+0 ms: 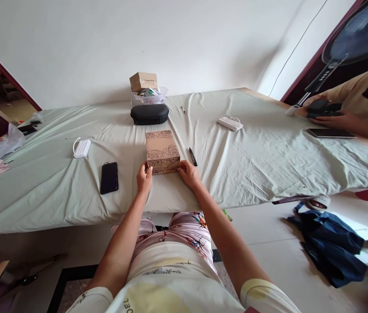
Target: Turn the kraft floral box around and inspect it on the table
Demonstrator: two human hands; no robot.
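Observation:
A brown cardboard box with black scribbled swirls on its top and front side stands on the cloth-covered table in front of me. My left hand has its fingers closed on the box's near left corner, thumb on the front face. At the near right corner my right hand grips the box in the same way, fingertips partly hidden along its side. Just beyond my right hand lies a black marker. To the left of my left hand rests a black phone, screen up.
Behind the box sit a black zip case, a clear plastic bin and a smaller cardboard box. White strapped devices lie left and right. A pen lies farther back. Another person's hands hold a dark device at right.

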